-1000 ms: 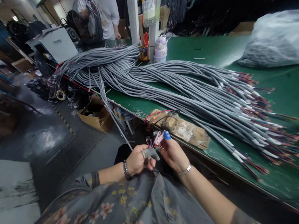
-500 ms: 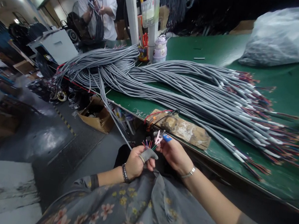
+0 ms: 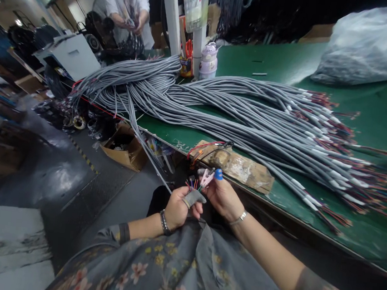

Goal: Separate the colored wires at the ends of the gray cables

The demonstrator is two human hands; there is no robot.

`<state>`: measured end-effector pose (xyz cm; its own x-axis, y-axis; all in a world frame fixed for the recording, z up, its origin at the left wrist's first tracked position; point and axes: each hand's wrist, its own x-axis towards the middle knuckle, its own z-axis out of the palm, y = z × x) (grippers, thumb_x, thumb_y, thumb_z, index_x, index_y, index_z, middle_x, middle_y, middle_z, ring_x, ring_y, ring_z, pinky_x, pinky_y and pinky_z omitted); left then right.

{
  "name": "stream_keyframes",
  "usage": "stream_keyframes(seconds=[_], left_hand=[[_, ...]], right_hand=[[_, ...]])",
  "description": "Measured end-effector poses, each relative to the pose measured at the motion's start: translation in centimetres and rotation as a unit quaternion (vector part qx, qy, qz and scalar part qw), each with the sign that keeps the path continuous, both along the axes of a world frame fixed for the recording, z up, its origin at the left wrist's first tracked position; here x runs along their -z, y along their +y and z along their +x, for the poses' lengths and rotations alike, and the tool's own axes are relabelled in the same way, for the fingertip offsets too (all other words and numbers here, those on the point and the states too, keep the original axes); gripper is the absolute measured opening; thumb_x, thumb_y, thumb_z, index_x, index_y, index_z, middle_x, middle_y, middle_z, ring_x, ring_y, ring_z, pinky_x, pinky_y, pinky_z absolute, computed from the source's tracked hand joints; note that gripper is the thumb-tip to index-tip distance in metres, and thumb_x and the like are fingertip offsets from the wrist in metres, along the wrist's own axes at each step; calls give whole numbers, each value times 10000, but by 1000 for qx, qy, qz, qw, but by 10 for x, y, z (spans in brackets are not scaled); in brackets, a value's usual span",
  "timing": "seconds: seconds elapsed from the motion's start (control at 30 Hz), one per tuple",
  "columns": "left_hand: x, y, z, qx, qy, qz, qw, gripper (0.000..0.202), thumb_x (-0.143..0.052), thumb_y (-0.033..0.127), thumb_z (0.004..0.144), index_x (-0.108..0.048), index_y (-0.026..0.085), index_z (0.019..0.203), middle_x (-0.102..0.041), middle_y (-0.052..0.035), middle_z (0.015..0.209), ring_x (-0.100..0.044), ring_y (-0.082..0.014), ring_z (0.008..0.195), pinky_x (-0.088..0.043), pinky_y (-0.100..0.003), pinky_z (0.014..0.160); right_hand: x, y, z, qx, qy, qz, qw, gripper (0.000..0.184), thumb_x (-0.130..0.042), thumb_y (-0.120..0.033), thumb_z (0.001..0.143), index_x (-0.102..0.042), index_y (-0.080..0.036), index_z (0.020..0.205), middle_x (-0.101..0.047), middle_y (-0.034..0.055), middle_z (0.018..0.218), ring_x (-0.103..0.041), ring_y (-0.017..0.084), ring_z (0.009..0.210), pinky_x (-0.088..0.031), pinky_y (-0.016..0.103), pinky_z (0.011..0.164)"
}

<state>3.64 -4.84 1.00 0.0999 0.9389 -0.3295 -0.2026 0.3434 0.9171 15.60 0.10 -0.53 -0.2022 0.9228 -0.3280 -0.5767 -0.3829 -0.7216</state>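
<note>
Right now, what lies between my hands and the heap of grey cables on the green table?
A brown wooden block with red and black leads, at the green table's edge, in the head view.

The surface [image 3: 371, 107] is dark green; the cable heap [image 3: 217, 106] on it is grey, ending at 3 o'clock in white collars [image 3: 316, 153] and red and blue wires [image 3: 365, 173]. The left hand [image 3: 175, 207] wears a grey finger cot [image 3: 193, 197], the right hand [image 3: 224, 198] a blue finger cot [image 3: 218, 175] beside a pink clip [image 3: 206, 178]. At 6 o'clock, a grey garment [image 3: 174, 271] bears pink and yellow flowers
</note>
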Motion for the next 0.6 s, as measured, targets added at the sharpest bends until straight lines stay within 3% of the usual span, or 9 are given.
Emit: stream_keyframes(seconds=[0.13, 0.3, 0.6], left_hand=[[0, 0, 1, 1, 2, -10, 1000, 523, -683, 646, 582, -598, 133, 638, -567, -4, 450, -462, -78, 320, -313, -195, 336], [0, 0, 1, -9, -10, -20, 1000, 536, -711, 653, 539, -585, 135, 600, -569, -4, 433, -463, -83, 301, -310, -189, 320], [4, -7, -6, -2, 2, 16, 1000, 489, -693, 606, 621, -614, 124, 647, -596, -15, 463, -492, -86, 328, -355, -189, 340]], right_hand=[[2, 1, -1, 23, 14, -2, 1000, 430, -768, -609, 573, -692, -206, 702, -660, 2, 652, -557, 140, 591, -453, 269, 571], [0, -2, -1, -5, 42, -5, 999, 427, -746, -615, 602, -698, -204, 709, -646, 2, 636, -548, 140, 587, -439, 264, 548], [-3, -5, 7, -39, 84, -36, 995, 410, -776, -592, 576, -718, -219, 735, -680, 10, 697, -561, 121, 594, -448, 217, 508]])
